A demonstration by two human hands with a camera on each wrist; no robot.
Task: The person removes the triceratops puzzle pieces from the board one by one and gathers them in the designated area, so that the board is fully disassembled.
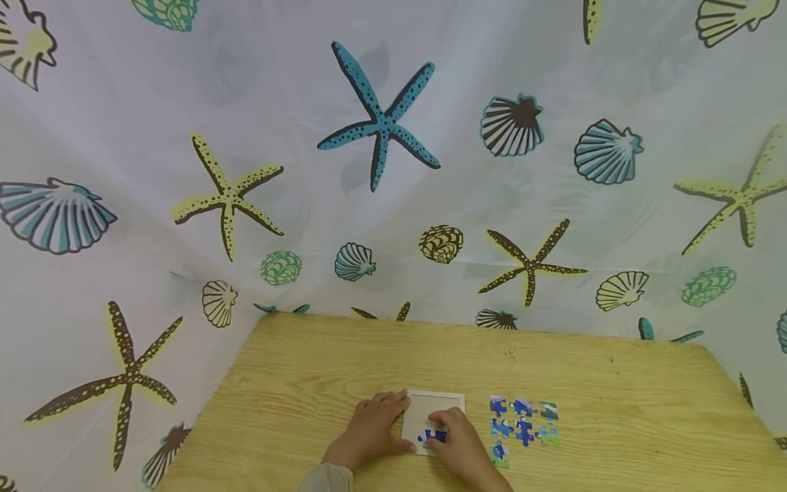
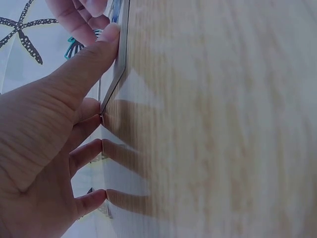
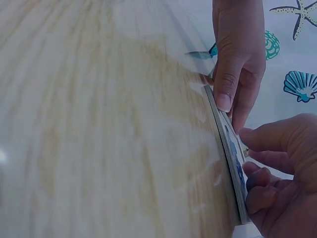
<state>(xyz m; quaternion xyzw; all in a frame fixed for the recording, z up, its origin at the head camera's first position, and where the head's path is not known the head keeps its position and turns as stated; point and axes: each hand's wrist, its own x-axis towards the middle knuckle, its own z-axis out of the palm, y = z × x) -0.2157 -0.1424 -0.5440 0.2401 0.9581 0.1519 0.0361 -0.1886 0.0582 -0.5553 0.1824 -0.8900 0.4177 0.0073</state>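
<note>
A shallow light-coloured puzzle tray [image 1: 418, 403] lies flat on the wooden table. My left hand [image 1: 375, 427] rests along its left side, fingers stretched toward the far corner and thumb on the near edge. In the left wrist view, that thumb [image 2: 101, 47] presses the tray's rim. Over the tray's near right part, my right hand [image 1: 458, 444] has curled fingers, with thumb and fingertips around a blue puzzle piece [image 1: 436, 435]. The right wrist view shows the blue printed surface [image 3: 240, 166] low in the tray beside the curled fingers; the exact contact is partly hidden.
To the tray's right, several loose puzzle pieces [image 1: 522, 430] lie spread in rough rows on the table [image 1: 295, 383]. A white curtain [image 1: 277, 89] printed with starfish and shells hangs behind the table and along its sides.
</note>
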